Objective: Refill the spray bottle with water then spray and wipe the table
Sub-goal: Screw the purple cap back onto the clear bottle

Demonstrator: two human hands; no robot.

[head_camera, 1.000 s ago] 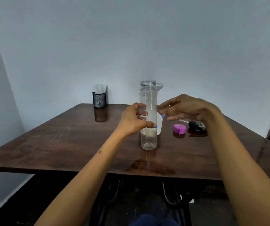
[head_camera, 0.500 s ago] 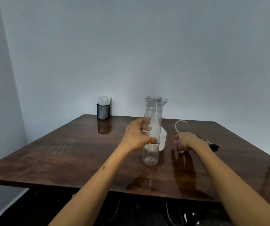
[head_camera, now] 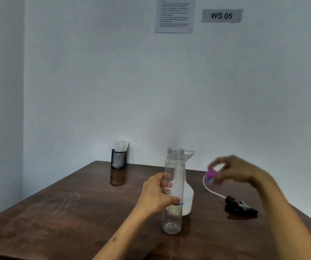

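My left hand [head_camera: 157, 196] is wrapped around the uncapped, still empty spray bottle [head_camera: 173, 192] standing on the counter [head_camera: 57, 212], while my right hand [head_camera: 231, 170], to the bottle's right, pinches the pink cap [head_camera: 211, 176], so filling, spraying and wiping all remain.

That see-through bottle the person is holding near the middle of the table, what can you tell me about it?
The clear bottle is a tall, slim cylinder that looks like transparent plastic, with a threaded neck and no cap on it. It stands upright on the dark wooden table and looks nearly empty. The left hand grips it around the middle, thumb in front and fingers showing through the wall. Close behind it stands a white jug with a funnel-like spout; whether the two touch cannot be told.
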